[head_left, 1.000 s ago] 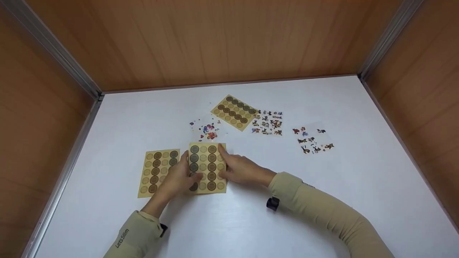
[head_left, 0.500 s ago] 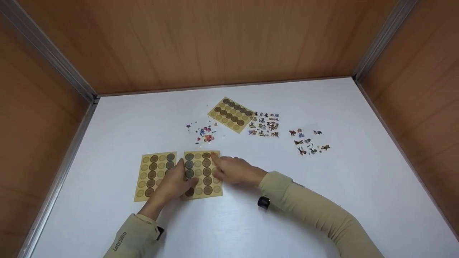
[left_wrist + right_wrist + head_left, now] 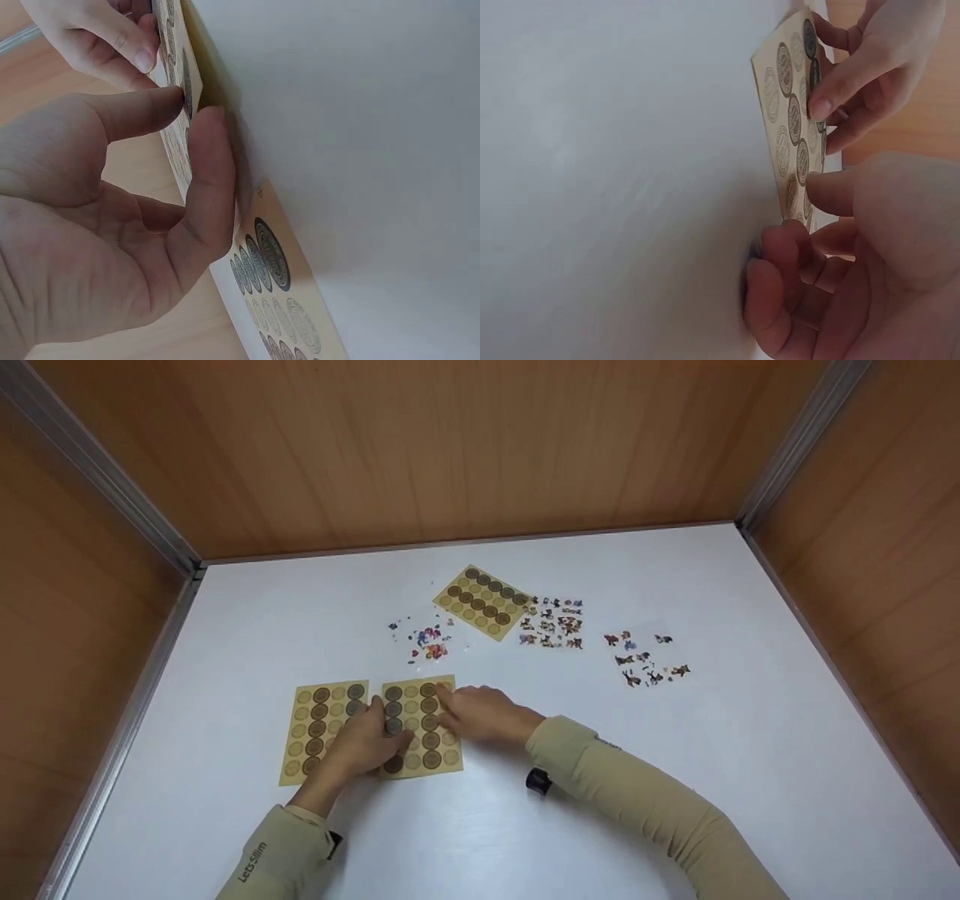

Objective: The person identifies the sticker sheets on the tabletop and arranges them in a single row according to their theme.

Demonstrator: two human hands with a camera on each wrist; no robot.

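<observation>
A tan sticker sheet [image 3: 429,741] printed with rows of round seals is between both hands. My left hand [image 3: 366,744] pinches its left edge; in the left wrist view the thumb lies on the face and a finger is behind the lifted edge. At the right edge, my right hand [image 3: 484,715] holds the sheet, its thumb [image 3: 832,192] on the printed face and its other fingers curled low by the table. Part of the right-hand grip is hidden by the fingers. A matching sticker sheet [image 3: 316,724] lies to the left, partly covered by my left hand.
A third tan seal sheet [image 3: 480,601] lies askew farther back, touching or overlapping a clear sheet of small colourful figures [image 3: 551,622]. More clear sticker sheets lie at the back, one left [image 3: 429,643] and one right [image 3: 649,656]. Wooden walls [image 3: 465,457] border the white table.
The held sheet has come lower and slightly left, towards the table beside the left sheet. Both hands moved with it, and the right fingers shifted at its right edge. The view moved slightly too.
</observation>
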